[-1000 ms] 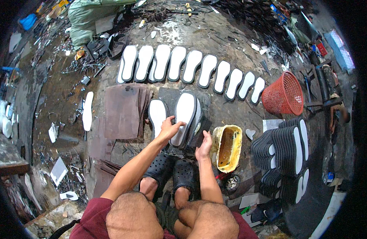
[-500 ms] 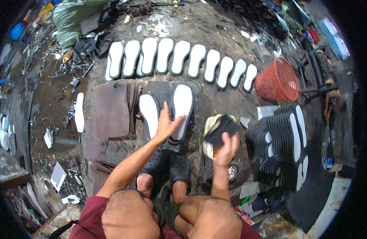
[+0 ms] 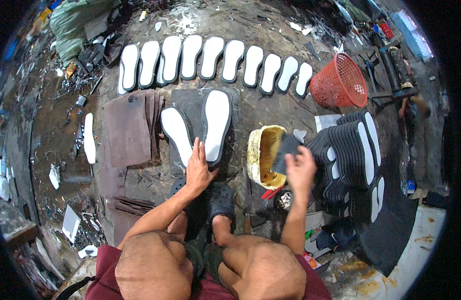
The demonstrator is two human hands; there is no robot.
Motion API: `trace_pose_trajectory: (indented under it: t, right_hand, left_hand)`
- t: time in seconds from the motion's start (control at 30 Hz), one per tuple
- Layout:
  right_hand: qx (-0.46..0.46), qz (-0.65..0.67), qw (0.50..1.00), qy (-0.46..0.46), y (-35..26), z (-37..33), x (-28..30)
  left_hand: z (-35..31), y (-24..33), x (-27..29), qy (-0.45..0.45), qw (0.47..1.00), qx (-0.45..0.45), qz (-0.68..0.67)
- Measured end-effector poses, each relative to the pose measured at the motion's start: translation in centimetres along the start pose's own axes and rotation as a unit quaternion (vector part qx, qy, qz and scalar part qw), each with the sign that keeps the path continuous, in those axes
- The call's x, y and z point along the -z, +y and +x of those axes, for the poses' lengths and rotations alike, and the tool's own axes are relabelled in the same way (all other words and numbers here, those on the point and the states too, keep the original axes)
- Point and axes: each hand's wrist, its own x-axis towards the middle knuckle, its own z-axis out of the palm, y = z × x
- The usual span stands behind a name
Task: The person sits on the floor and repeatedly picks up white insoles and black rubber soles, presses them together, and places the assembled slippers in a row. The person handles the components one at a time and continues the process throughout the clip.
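So I judge it midway: ten coated soles point(image 3: 218, 57) lie at twelve o'clock, black stack point(image 3: 348, 150) waiting. My left hand point(image 3: 198, 170), fingers spread, presses a sole point(image 3: 216, 125); right hand point(image 3: 300, 170) fingers clamp a dark pad point(image 3: 286, 150) over the glue pot point(image 3: 255, 155).

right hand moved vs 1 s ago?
Yes. The right hand left the white soles and went right, past the yellow tub, now holding a dark piece.

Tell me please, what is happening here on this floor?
A person squats over shoe soles on the ground. The left hand presses on a white-topped sole. The right hand holds a dark piece over a yellow tub. A row of soles lies beyond, beside a red basket.
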Motion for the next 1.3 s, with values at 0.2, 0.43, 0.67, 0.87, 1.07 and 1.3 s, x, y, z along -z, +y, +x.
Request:
trace_pose_trajectory:
  t: [0.2, 0.43, 0.67, 0.87, 1.07, 1.3]
  right_hand:
    - [0.068, -0.345, 0.922, -0.158, 1.6, -4.2, 9.6]
    - [0.137, -0.492, 0.859, -0.031, 2.6, -3.1, 11.2]
    - [0.194, -0.055, 0.977, 0.073, -9.2, 5.5, 6.0]
    - [0.12, 0.176, 0.965, -0.156, -14.4, 9.8, -8.7]
    - [0.181, -0.074, 0.979, -0.058, -13.1, 7.4, -19.8]
    - [0.307, -0.244, 0.917, -0.074, -17.6, 11.8, -19.5]
  left_hand:
    - [1.3, -0.4, 0.2, 0.001, 0.999, -0.044, 0.028]
    - [0.5, -1.3, 1.7, -0.001, 0.999, -0.045, 0.001]
    - [0.0, -0.9, 4.0, 0.025, 0.997, -0.073, -0.032]
    - [0.6, 0.0, 4.0, 0.138, 0.989, -0.026, -0.052]
    - [1.3, 0.4, 3.9, 0.161, 0.987, -0.015, -0.022]
    - [1.5, 0.5, 3.9, 0.151, 0.988, -0.023, -0.031]
